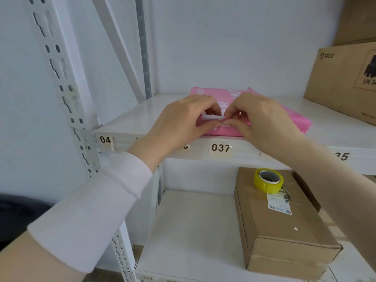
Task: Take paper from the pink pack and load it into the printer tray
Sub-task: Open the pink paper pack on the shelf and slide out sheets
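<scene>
Nearest the camera, a pale lilac sleeve is seen on the left forearm, reaching up and forward to the upper shelf of a white slotted rack. Number labels are noted on that shelf's front edge, among them "04" and "037".

Left hand: fingers curled, thumb and fingertips pinched on the left end of a thin white edge at the near end of the pink pack. Right hand: likewise closed on the right end of that edge. The two hands are brought nearly together, fingertips close. Whether the white edge is the paper itself or a torn flap of wrapper cannot be told.

The pink pack is lying flat on the upper shelf, its near end at the shelf's front lip above "037". A PICO carton is observed well apart to the right. On the lower shelf, a roll of yellow tape is resting on a brown parcel. No printer or tray is visible.

Step judged in hand: opening the pack end or starting a sheaf out of it; loading not yet begun. The next move is judged to call for a firm, even pinch and a straight pull toward the body, with the pack kept from being dragged off the lip.
</scene>
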Tool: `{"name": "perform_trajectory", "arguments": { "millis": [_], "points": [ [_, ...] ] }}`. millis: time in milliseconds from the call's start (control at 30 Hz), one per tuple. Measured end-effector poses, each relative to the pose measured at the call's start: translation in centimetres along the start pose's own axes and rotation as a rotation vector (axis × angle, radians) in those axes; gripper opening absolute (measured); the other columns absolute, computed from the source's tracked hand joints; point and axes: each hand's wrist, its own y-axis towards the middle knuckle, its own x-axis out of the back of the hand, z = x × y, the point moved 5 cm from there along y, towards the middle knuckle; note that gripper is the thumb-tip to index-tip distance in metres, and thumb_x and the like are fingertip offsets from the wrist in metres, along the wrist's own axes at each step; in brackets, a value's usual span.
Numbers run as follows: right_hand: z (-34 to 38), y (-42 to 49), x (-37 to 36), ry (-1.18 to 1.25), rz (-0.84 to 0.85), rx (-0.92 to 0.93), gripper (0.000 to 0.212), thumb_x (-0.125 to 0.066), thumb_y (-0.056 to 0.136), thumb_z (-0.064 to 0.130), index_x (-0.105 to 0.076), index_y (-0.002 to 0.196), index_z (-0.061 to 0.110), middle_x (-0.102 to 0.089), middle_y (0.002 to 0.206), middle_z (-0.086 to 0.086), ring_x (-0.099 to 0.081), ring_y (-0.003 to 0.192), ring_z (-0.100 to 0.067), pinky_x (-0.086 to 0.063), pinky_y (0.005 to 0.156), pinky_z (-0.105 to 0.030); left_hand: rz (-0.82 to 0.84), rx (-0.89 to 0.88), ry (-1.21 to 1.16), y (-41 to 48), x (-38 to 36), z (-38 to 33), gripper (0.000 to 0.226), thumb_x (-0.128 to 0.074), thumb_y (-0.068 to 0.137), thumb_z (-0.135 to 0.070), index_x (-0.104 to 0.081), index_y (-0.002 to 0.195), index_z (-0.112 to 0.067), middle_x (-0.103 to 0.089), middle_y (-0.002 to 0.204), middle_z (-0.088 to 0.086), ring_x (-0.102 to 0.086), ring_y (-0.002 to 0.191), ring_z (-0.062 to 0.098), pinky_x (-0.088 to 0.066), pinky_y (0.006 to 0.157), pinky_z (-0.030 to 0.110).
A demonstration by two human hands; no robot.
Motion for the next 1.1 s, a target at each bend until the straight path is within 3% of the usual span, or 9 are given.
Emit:
{"name": "perform_trajectory", "arguments": {
  "millis": [133,400,500,567,667,767,900,1000,1100],
  "points": [
    [-0.1,0.3,-0.2,-0.030,0.026,-0.018,0.008,-0.066,0.082,0.013,-0.064,0.086,0.006,-0.051,0.082,0.001,-0.043,0.073,-0.016,-0.026,0.061,-0.024,-0.004,0.036,-0.034,0.1,-0.4,0.5,0.013,-0.066,0.073,-0.026,-0.062,0.080,-0.015,-0.050,0.071,-0.019,-0.047,0.069,0.006,-0.048,0.063,0.036],
    [0.0,0.4,-0.6,-0.007,0.017,-0.009,0.009,-0.065,0.083,0.012,-0.061,0.083,0.004,-0.048,0.081,-0.001,-0.042,0.072,-0.018,-0.031,0.063,-0.028,0.040,0.044,-0.022,0.3,-0.6,0.5,0.012,-0.066,0.075,-0.026,-0.057,0.078,-0.019,-0.045,0.067,-0.027,-0.045,0.067,-0.003,-0.043,0.061,0.031],
    [0.1,0.2,-0.6,-0.012,-0.029,0.003,0.009,-0.065,0.082,0.009,-0.060,0.081,0.002,-0.046,0.080,-0.001,-0.042,0.071,-0.018,-0.035,0.064,-0.033,0.051,0.042,-0.001,0.3,-0.5,0.5,0.014,-0.064,0.076,-0.027,-0.056,0.078,-0.017,-0.042,0.065,-0.024,-0.041,0.065,0.007,-0.040,0.059,0.031],
    [0.2,0.2,-0.4,-0.001,-0.051,-0.002,0.008,-0.064,0.081,0.008,-0.059,0.081,0.001,-0.046,0.080,-0.002,-0.041,0.069,-0.018,-0.031,0.063,-0.027,0.060,0.051,0.022,0.3,-0.5,0.6,0.014,-0.064,0.075,-0.026,-0.055,0.081,-0.016,-0.039,0.066,-0.023,-0.035,0.064,0.010,-0.040,0.059,0.033],
    [0.3,0.4,0.1,0.030,-0.044,-0.043,0.005,-0.064,0.082,0.006,-0.060,0.082,0.003,-0.047,0.079,-0.001,-0.038,0.060,-0.006,-0.027,0.056,-0.019,0.062,0.080,0.040,0.2,-0.7,0.6,0.015,-0.067,0.077,-0.023,-0.055,0.084,-0.016,-0.041,0.068,-0.020,-0.041,0.070,0.014,-0.041,0.062,0.034],
    [0.2,0.5,0.6,0.069,0.015,-0.067,0.005,-0.066,0.082,0.013,-0.064,0.083,0.008,-0.051,0.079,0.002,-0.041,0.063,0.001,-0.033,0.062,-0.005,0.055,0.104,0.028,0.2,-0.6,0.6,0.015,-0.068,0.076,-0.022,-0.057,0.086,-0.017,-0.047,0.075,-0.015,-0.043,0.073,0.012,-0.042,0.065,0.035],
    [-0.6,-0.7,1.5,0.122,0.042,-0.012,0.019,-0.075,0.074,0.024,-0.067,0.084,0.010,-0.055,0.076,0.006,-0.043,0.072,-0.002,-0.031,0.071,0.000,0.071,0.098,0.000,0.2,-0.3,0.6,0.012,-0.066,0.074,-0.019,-0.059,0.085,-0.022,-0.049,0.074,-0.023,-0.044,0.074,0.003,-0.048,0.067,0.036],
    [-2.4,-2.6,2.4,-0.001,-0.083,0.013,0.030,-0.075,0.067,0.036,-0.066,0.081,0.011,-0.055,0.079,0.001,-0.041,0.078,-0.011,-0.033,0.070,-0.010,0.070,0.092,-0.006,0.1,-0.2,0.5,0.014,-0.063,0.073,-0.019,-0.061,0.086,-0.023,-0.052,0.078,-0.022,-0.044,0.077,-0.001,-0.050,0.068,0.037],
    [-3.1,-4.1,2.3,-0.179,-0.240,0.087,0.019,-0.074,0.074,0.025,-0.068,0.077,0.007,-0.060,0.075,-0.008,-0.045,0.074,-0.023,-0.035,0.068,-0.024,0.024,0.050,0.019,0.1,-0.3,-0.1,0.012,-0.061,0.075,-0.025,-0.060,0.086,-0.021,-0.060,0.086,-0.012,-0.047,0.080,0.002,-0.051,0.067,0.039]
  ]
}}
